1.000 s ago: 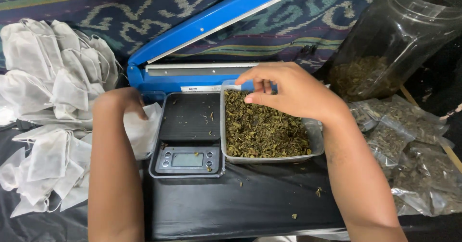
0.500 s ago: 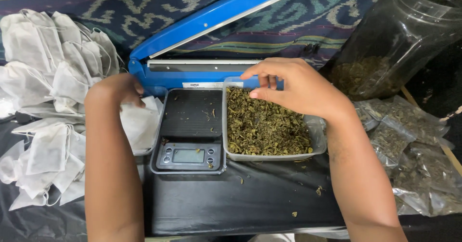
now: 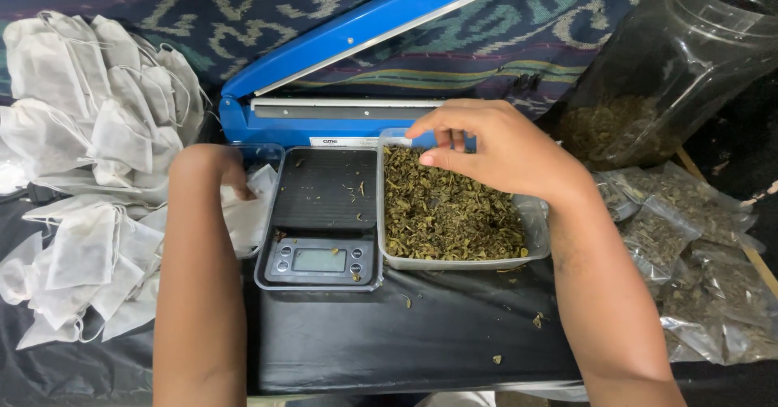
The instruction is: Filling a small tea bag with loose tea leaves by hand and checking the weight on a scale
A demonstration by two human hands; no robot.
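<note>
Right hand hovers over the far end of the tray of dried leaves, fingers pinched together — whether on leaves, cannot tell. Left hand, left of the scale, curls on a white bag. Best pinch small, lift clear of the rim — avoid scatter.

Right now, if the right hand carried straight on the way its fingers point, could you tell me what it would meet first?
The right hand hovers over the leaf tray, fingers pointing left and slightly down. It would probably meet the tray's far-left rim or the dried leaves first, then the scale; its height is unclear.
</note>
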